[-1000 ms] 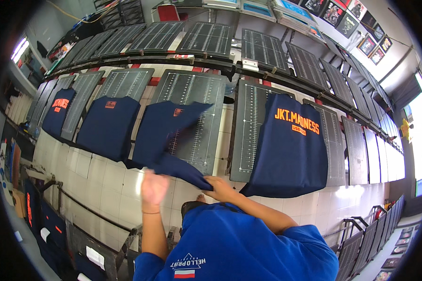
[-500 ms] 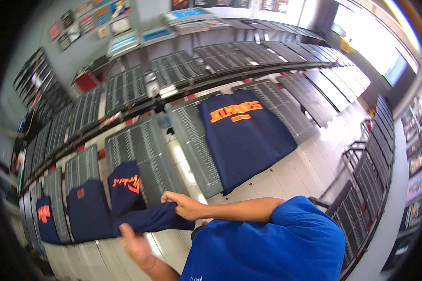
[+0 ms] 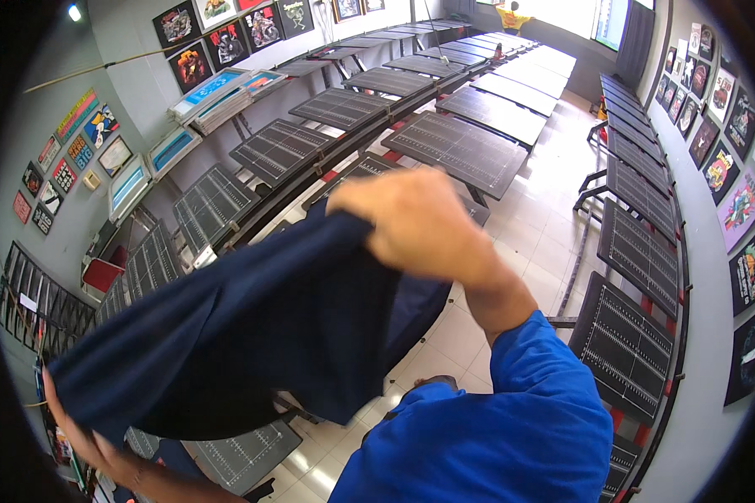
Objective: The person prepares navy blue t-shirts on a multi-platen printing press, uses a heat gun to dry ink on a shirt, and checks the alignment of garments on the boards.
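A dark navy shirt piece (image 3: 218,327) is stretched in the air between my two hands, slanting from lower left to upper right, its lower edge hanging loose. My right hand (image 3: 424,222), blurred, is closed on its upper right end. At the lower left my left hand (image 3: 80,436) grips the other end, with some fingers hidden behind the cloth. Beyond the held cloth, part of another navy shirt piece (image 3: 419,310) shows on a board. A bit of navy cloth (image 3: 176,457) also shows below, near my left forearm.
Rows of dark printing boards with white ruled marks, such as one board (image 3: 457,151), run into the distance. More boards (image 3: 625,335) line the right wall. Framed screens (image 3: 218,96) are stacked at the back left. A person in yellow (image 3: 512,17) is far off.
Both hands have risen and spread apart, lifting the navy shirt piece off the boards at left. My left hand, open before, now grips it. The view has tilted up and turned right.
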Demonstrator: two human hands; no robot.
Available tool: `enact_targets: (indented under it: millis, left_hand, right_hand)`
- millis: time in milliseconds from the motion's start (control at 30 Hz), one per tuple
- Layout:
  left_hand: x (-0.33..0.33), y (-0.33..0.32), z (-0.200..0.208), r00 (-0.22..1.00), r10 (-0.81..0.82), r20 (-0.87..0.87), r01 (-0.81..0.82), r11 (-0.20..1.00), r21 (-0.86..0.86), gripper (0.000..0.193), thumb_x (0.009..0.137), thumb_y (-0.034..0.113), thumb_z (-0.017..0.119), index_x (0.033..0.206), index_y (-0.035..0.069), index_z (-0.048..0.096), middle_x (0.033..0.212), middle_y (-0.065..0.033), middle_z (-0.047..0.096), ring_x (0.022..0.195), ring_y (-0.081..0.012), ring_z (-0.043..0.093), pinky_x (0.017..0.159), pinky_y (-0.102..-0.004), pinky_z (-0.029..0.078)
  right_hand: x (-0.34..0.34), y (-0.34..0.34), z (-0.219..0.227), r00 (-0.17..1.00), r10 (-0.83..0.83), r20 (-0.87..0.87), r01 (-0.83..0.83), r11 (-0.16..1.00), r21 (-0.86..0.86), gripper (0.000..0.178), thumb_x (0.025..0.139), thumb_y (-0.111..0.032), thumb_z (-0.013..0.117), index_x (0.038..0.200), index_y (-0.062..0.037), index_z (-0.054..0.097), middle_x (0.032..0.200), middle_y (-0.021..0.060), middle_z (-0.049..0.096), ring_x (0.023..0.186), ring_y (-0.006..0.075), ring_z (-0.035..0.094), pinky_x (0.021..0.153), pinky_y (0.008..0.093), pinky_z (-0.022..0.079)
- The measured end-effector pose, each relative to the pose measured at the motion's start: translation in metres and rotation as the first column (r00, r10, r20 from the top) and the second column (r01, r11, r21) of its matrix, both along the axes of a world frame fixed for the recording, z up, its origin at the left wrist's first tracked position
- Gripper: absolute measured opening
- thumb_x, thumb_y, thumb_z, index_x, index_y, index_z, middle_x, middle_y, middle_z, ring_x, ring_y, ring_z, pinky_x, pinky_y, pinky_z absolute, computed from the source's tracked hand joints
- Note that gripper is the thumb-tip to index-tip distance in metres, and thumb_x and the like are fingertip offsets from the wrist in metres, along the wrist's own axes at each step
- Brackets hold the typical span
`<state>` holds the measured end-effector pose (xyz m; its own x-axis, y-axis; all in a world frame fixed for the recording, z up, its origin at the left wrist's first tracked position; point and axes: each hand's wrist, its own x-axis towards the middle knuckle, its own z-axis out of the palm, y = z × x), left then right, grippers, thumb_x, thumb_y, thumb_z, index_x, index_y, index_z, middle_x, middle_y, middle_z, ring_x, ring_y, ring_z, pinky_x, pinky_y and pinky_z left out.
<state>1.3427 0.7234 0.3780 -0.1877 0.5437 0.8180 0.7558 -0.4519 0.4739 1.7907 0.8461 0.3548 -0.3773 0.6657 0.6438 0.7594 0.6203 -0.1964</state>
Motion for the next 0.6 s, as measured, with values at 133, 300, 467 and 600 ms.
enact_targets:
  millis: [133, 300, 467, 600]
  left_hand:
    - [0.032, 0.134, -0.038, 0.977, -0.214, -0.007, 0.213, 0.974, -0.074, 0.057, 0.088, 0.023, 0.047, 0.135, -0.011, 0.044, 0.131, -0.0206, 0.052, 0.121, -0.0287, 0.051, 0.105, -0.0361, 0.038]
    - [-0.062, 0.306, -0.071, 0.222, -0.187, 0.957, 0.644, 0.765, 0.000, 0.017, 0.089, 0.011, 0.060, 0.097, -0.003, 0.061, 0.097, -0.0150, 0.068, 0.086, -0.0284, 0.065, 0.084, -0.0392, 0.053]
    - [0.057, 0.331, -0.010, 0.276, -0.341, 0.899, 0.526, 0.836, 0.156, 0.013, 0.087, 0.009, 0.063, 0.099, 0.004, 0.059, 0.094, -0.0096, 0.064, 0.084, -0.0229, 0.064, 0.082, -0.0375, 0.053]
    - [0.117, 0.210, 0.036, 0.494, -0.443, 0.748, 0.415, 0.876, 0.244, 0.009, 0.088, 0.009, 0.065, 0.092, 0.010, 0.057, 0.084, -0.0025, 0.058, 0.077, -0.0134, 0.059, 0.072, -0.0294, 0.050]
  right_hand:
    - [0.065, 0.097, 0.011, 0.942, -0.308, 0.131, 0.312, 0.950, -0.010, 0.026, 0.075, -0.011, 0.058, 0.098, -0.0163, 0.070, 0.083, 0.0140, 0.070, 0.083, 0.0357, 0.066, 0.076, 0.0467, 0.051]
    - [0.088, 0.241, 0.003, 0.882, -0.445, 0.156, 0.451, 0.893, 0.000, 0.029, 0.077, -0.015, 0.056, 0.101, -0.0172, 0.072, 0.097, 0.0145, 0.070, 0.094, 0.0354, 0.067, 0.080, 0.0474, 0.053]
    - [0.153, 0.257, 0.060, 0.895, -0.429, -0.126, 0.447, 0.865, 0.227, 0.041, 0.073, -0.018, 0.057, 0.113, -0.0205, 0.069, 0.096, 0.0170, 0.070, 0.091, 0.0324, 0.068, 0.079, 0.0439, 0.052]
    - [0.178, 0.198, 0.080, 0.935, -0.143, -0.324, 0.245, 0.922, 0.301, 0.037, 0.079, -0.012, 0.051, 0.112, -0.0070, 0.067, 0.084, 0.0170, 0.069, 0.068, 0.0255, 0.067, 0.068, 0.0352, 0.051]
